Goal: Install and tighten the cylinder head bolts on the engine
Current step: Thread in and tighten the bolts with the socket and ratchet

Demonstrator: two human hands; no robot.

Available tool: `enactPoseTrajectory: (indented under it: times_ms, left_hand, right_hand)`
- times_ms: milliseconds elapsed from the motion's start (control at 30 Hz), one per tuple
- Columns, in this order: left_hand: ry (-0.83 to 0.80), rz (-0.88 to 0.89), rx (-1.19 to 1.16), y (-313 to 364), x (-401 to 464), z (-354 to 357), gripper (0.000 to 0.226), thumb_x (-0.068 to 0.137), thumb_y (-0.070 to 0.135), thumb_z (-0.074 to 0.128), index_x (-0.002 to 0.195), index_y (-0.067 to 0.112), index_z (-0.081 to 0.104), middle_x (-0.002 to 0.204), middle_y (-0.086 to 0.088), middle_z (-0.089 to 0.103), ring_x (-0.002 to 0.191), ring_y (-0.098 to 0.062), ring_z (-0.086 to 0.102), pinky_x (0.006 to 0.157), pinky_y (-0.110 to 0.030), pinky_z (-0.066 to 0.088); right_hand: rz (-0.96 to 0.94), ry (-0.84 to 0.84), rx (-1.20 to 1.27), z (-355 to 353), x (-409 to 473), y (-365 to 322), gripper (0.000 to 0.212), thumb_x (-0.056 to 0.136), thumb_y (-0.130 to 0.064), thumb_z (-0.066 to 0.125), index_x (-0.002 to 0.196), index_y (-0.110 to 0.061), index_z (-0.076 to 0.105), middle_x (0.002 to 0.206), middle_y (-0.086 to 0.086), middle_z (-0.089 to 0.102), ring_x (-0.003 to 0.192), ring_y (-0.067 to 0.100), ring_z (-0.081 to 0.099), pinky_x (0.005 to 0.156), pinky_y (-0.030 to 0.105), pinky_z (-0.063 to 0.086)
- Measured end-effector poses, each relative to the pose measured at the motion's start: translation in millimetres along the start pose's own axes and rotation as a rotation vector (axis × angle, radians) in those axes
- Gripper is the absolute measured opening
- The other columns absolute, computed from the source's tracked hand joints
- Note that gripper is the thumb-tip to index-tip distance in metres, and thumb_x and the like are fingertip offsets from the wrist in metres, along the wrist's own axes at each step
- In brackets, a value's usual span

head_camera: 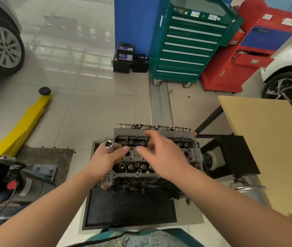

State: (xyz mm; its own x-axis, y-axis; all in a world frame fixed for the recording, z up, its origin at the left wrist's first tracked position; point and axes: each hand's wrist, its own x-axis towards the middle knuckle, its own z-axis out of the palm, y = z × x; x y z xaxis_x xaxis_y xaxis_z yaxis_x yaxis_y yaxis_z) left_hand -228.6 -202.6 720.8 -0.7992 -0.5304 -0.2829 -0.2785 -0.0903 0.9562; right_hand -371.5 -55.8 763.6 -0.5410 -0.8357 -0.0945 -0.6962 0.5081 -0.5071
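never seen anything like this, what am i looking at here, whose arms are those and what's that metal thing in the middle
There is one picture, taken by a wide-angle camera worn on a person's head, looking forward and down. The two bare arms are that person's own.

The metal thing is an engine seen from above, its cylinder head uppermost with rows of holes and valve parts. It stands over a black tray on the tiled floor of a workshop.

The left hand holds a shiny socket, a tool piece that fits over a bolt head. The right hand hovers over the head with fingers spread; it is blurred, and it seems to hold nothing.

Around it: a green tool cabinet, a red cabinet, a yellow lift arm, a wooden table and the wheels of two cars.
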Motion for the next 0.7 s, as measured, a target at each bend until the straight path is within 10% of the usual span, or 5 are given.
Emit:
enactPoseTrajectory:
  times_ms: [133,267,467,700]
  left_hand:
    - [0.171,0.003,0.080,-50,-5,3,0.039,0.092,0.063,0.065,0.091,0.025,0.071,0.087,0.000,0.073,0.087,-0.023,0.071,0.084,-0.049,0.057]
    - [0.507,0.039,0.059,-89,-5,29,0.028,0.087,0.066,0.066,0.105,0.044,0.068,0.113,0.021,0.064,0.115,-0.006,0.062,0.094,-0.042,0.056]
    - [0.619,0.011,0.116,-99,19,48,0.021,0.097,0.061,0.056,0.117,0.059,0.060,0.114,0.038,0.064,0.110,0.018,0.057,0.088,-0.017,0.042]
    - [0.606,-0.029,0.316,-93,14,49,0.013,0.104,0.049,0.057,0.107,0.060,0.062,0.127,0.055,0.047,0.099,0.033,0.043,0.086,-0.010,0.033]
  right_hand:
    - [0.479,0.341,0.219,0,-17,118,0.043,0.098,-0.051,0.059,0.136,-0.032,0.053,0.117,-0.017,0.060,0.112,0.009,0.060,0.087,0.029,0.048]
    - [0.851,0.375,0.321,11,-28,197,0.054,0.099,-0.048,0.061,0.145,-0.023,0.048,0.136,0.004,0.059,0.122,0.028,0.059,0.088,0.040,0.049]
    - [0.918,0.312,0.494,36,-25,209,0.080,0.094,-0.051,0.068,0.157,-0.036,0.021,0.153,0.008,0.044,0.135,0.037,0.050,0.104,0.058,0.048]
    - [0.883,0.172,0.428,38,-25,205,0.054,0.103,-0.059,0.044,0.151,-0.045,0.023,0.131,0.002,0.055,0.108,0.028,0.058,0.093,0.054,0.054]
